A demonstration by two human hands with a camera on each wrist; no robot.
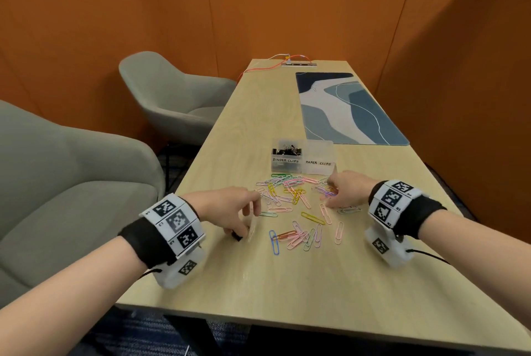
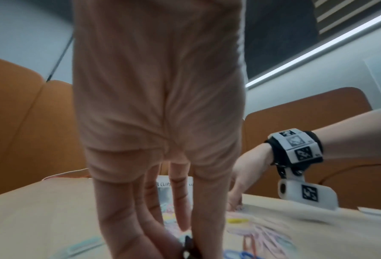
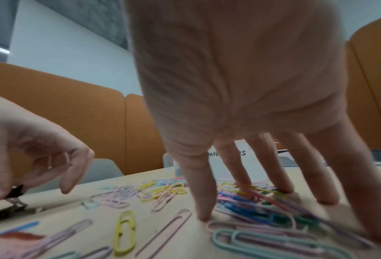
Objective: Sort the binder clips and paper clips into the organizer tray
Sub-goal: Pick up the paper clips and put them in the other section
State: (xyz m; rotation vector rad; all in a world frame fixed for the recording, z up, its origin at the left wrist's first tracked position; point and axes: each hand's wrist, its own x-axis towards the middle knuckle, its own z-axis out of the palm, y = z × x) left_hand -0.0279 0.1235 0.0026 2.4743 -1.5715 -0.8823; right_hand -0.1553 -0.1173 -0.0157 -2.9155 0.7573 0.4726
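Several coloured paper clips (image 1: 297,236) lie scattered on the wooden table (image 1: 287,292). Behind them stands a clear organizer tray (image 1: 317,167) with two labelled compartments. The left one, marked BINDER CLIPS, holds black binder clips (image 1: 287,148). The one marked PAPER CLIPS looks empty. My left hand (image 1: 241,229) pinches a black binder clip (image 1: 236,236) low against the table, also seen as the binder clip (image 2: 188,248) under the fingers. My right hand (image 1: 330,194) is spread over a heap of paper clips (image 3: 251,206), its fingertips (image 3: 204,216) pressing down on the table.
Two grey armchairs (image 1: 71,183) (image 1: 172,97) stand left of the table. A blue patterned desk mat (image 1: 344,108) lies behind the tray at the right. A power strip with an orange cable (image 1: 298,63) sits at the far end. Orange partition walls surround the table.
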